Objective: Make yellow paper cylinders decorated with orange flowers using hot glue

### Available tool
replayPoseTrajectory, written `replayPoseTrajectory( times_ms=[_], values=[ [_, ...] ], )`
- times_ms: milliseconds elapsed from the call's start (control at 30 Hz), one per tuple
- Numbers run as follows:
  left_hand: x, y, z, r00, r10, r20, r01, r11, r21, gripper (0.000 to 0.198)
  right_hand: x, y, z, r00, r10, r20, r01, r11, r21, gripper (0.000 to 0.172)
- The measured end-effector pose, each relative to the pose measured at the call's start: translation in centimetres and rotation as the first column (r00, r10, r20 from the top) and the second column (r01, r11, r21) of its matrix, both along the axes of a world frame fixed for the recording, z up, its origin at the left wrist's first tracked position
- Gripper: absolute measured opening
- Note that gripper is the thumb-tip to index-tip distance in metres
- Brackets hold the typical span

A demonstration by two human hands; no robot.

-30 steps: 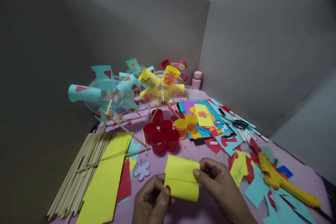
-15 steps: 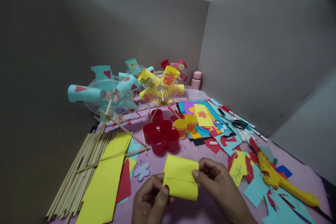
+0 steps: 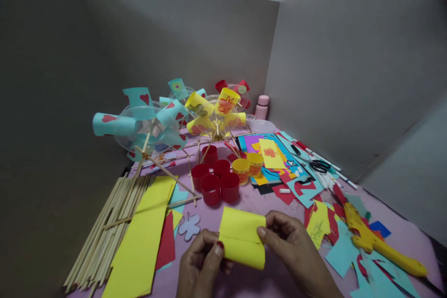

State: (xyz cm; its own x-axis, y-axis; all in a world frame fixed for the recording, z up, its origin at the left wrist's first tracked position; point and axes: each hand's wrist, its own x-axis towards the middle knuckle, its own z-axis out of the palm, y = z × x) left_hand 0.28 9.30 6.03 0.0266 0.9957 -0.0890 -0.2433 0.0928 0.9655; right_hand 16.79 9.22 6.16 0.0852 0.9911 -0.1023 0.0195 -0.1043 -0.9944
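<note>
Low in the middle of the view, both my hands hold a folded yellow paper piece point(image 3: 242, 237) just above the pink table point(image 3: 251, 205). My left hand point(image 3: 200, 265) pinches its left edge between thumb and fingers. My right hand point(image 3: 291, 247) pinches the right edge, thumb on top. The paper shows an overlapping flap across its middle. Several red paper cups point(image 3: 214, 181) stand just beyond it.
A bundle of wooden sticks point(image 3: 104, 228) and a long yellow sheet point(image 3: 139, 242) lie at left. A yellow glue gun point(image 3: 377, 244), paper scraps, scissors point(image 3: 319, 165) and pens lie at right. Paper-cup wheels on sticks point(image 3: 146, 123) and a pink bottle point(image 3: 261, 106) stand behind. Grey cardboard walls enclose the table.
My left thumb has slid a little up the paper's left edge. The paper and my right hand have stayed almost in place.
</note>
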Motion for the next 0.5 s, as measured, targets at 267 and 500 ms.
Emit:
replayPoseTrajectory(
  times_ms=[267, 500],
  values=[
    [-0.30, 0.09, -0.51, 0.998, -0.046, -0.031, 0.045, 0.998, -0.049, 0.040, -0.04, -0.02, -0.03, 0.999, 0.044, 0.027, -0.045, 0.999, 0.015, 0.028],
    [-0.01, -0.17, -0.07, 0.993, 0.001, -0.115, -0.007, 0.999, -0.051, 0.043, -0.22, -0.28, 0.14, 0.997, 0.050, 0.059, -0.052, 0.998, 0.030, 0.028]
  ],
)
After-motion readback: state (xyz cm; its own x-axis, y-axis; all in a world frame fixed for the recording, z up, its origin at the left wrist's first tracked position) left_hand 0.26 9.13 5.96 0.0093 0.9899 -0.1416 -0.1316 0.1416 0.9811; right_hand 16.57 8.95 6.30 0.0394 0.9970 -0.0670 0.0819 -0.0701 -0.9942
